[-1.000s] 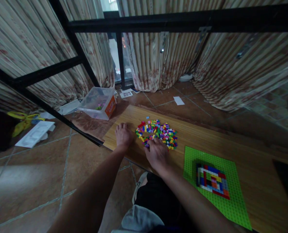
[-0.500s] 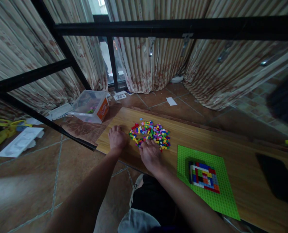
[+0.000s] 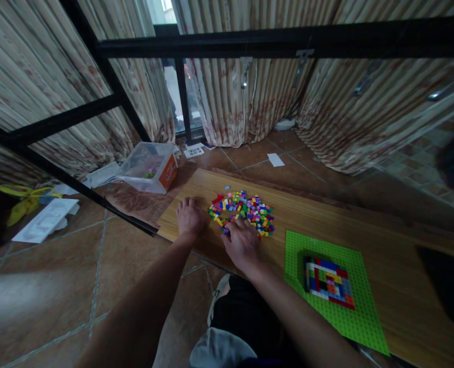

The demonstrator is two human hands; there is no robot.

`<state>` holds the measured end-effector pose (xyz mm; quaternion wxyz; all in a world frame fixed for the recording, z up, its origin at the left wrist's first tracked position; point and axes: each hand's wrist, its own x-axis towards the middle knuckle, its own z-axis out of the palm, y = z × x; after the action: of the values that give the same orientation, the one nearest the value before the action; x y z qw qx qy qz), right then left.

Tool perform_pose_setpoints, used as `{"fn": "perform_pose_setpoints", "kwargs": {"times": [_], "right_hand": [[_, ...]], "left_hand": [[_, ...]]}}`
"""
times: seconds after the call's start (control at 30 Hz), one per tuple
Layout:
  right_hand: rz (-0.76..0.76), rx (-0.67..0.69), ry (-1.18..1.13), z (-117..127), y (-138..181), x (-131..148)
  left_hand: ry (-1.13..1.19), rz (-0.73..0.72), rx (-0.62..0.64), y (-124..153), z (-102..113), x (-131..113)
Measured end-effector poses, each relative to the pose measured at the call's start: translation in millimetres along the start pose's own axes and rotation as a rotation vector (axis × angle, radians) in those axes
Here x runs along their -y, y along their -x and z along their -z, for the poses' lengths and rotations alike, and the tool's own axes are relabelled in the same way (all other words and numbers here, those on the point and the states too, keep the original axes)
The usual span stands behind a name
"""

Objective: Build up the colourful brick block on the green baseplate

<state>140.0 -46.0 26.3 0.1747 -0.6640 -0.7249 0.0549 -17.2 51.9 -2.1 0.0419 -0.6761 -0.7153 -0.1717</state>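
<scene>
Wood tbl (image 3: 391, 278), loose bricks (image 3: 258, 213), R hand (image 3: 242, 241) touching, L hand (image 3: 190, 216) nearby

Seemingly a home: patterned curtains (image 3: 229, 110) across the top, tiled floor (image 3: 58, 286) lower left, toy bricks (image 3: 255, 208) mid-frame.

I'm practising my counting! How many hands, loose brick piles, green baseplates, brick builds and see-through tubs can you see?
Hands: 2 (left hand, right hand)
Loose brick pile: 1
Green baseplate: 1
Brick build: 1
See-through tub: 1
Total: 6
</scene>
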Motion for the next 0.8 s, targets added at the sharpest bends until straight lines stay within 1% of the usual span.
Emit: {"fn": "perform_pose_setpoints", "kwargs": {"times": [0.13,0.23,0.33,0.43,0.5,0.57,0.6,0.7,0.8], "right_hand": [[-0.009,0.047,0.04,-3.1,-4.0,5.5],[-0.01,0.058,0.011,0.9,-7.0,9.5],[0.013,0.036,-0.118,12.7,-3.3,12.7],[0.04,0.036,-0.3,31.9,12.8,5.9],[0.022,0.019,-0.385,47.6,30.3,-10.3],[-0.024,-0.006,-0.438,64.0,50.0,-37.3],[-0.074,-0.036,-0.448,71.8,59.5,-54.2],[-0.229,-0.054,-0.452,90.8,82.0,-109.1],[-0.385,-0.03,-0.43,100.4,92.5,-151.5]], "left_hand": [[0.009,0.0,0.01,-0.3,0.9,-0.5],[0.009,-0.002,0.014,-0.7,0.7,0.2],[0.015,-0.007,0.008,-1.5,0.6,0.8],[0.02,-0.011,0.007,-2.9,0.8,0.6],[0.023,-0.007,0.006,-3.8,1.1,0.0],[0.026,0.001,0.007,-4.5,1.2,-0.6],[0.028,0.006,0.008,-4.7,1.2,-0.8],[0.03,0.017,0.013,-4.9,0.8,-0.8],[0.041,0.009,0.013,-5.0,0.4,-0.3]]}}
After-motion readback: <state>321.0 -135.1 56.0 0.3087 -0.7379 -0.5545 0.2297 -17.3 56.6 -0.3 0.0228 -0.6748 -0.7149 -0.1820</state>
